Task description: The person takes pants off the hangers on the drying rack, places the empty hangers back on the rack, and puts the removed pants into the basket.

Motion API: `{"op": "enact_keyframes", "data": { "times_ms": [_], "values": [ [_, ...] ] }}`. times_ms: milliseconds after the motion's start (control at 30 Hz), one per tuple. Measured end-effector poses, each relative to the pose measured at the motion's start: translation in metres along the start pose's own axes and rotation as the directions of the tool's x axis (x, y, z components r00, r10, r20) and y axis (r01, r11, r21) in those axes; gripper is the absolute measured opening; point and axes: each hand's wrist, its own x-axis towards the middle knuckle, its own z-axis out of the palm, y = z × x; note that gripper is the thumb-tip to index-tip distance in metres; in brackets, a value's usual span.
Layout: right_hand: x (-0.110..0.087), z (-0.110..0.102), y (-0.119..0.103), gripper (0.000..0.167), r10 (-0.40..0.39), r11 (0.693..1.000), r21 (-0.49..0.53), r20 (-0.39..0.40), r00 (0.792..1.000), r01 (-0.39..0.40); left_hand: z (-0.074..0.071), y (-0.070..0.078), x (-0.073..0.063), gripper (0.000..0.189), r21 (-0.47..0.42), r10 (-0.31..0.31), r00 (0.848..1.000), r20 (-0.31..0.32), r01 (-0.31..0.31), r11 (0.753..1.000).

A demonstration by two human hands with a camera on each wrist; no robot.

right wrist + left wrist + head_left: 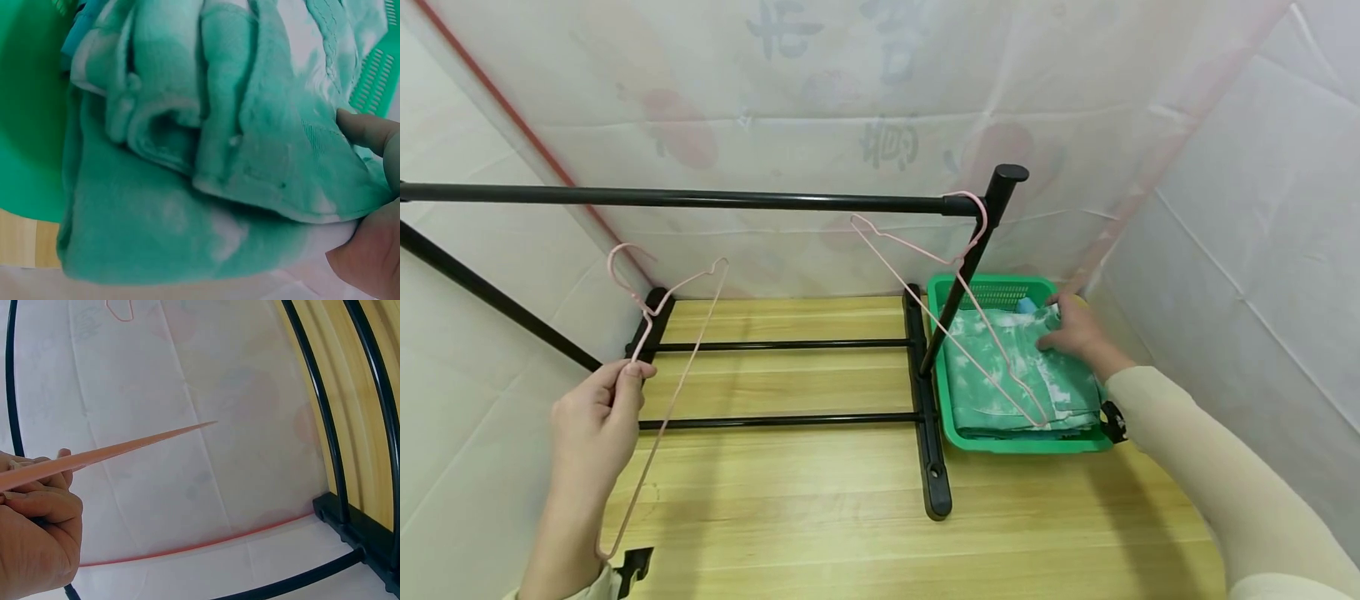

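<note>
My left hand (597, 417) pinches a pink clothes hanger (647, 313) by one sloping shoulder, holding it up at the left with its hook uppermost and no cloth on it. The left wrist view catches this hanger (125, 445) nearly edge-on. At the right, my right hand (1081, 329) grips the far right edge of a folded green-and-white tie-dye garment (1052, 379), which lies in a green basket (1030, 447). In the right wrist view the thumb (367, 130) is on top of the garment (150, 219), the other fingers mostly hidden. Stitched seams show on the cloth.
A black clothes rack (737, 199) stands across the middle and left. A second pink hanger (959, 263) hooks near its rail's right end, overlapping the basket in the head view. Something blue (1026, 306) shows inside the basket. Pale sheets (820, 150) enclose the wooden tabletop (820, 508).
</note>
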Motion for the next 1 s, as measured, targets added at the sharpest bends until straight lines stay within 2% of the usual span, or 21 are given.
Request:
{"op": "enact_keyframes", "data": {
  "times_ms": [200,467,800,1000],
  "values": [
    [-0.002,0.010,0.000,0.086,0.065,0.997,-0.032,0.054,0.996,-0.063,0.001,0.001,-0.001,0.024,-0.003,0.000,1.000,0.008,0.000,1.000],
    [-0.001,0.021,0.005,0.084,0.114,0.992,-0.070,0.094,0.989,-0.108,0.002,0.000,-0.001,0.023,-0.012,0.010,1.000,0.011,-0.010,1.000],
    [-0.002,0.011,-0.003,0.091,0.096,0.994,-0.064,0.093,0.991,-0.091,0.005,0.003,0.002,0.023,-0.021,0.039,0.999,-0.005,-0.039,0.999],
    [0.001,0.009,-0.005,0.094,0.067,0.996,-0.072,0.089,0.994,-0.061,0.005,0.011,0.004,0.024,-0.040,0.042,0.999,-0.027,-0.043,0.998]
  ]
}}
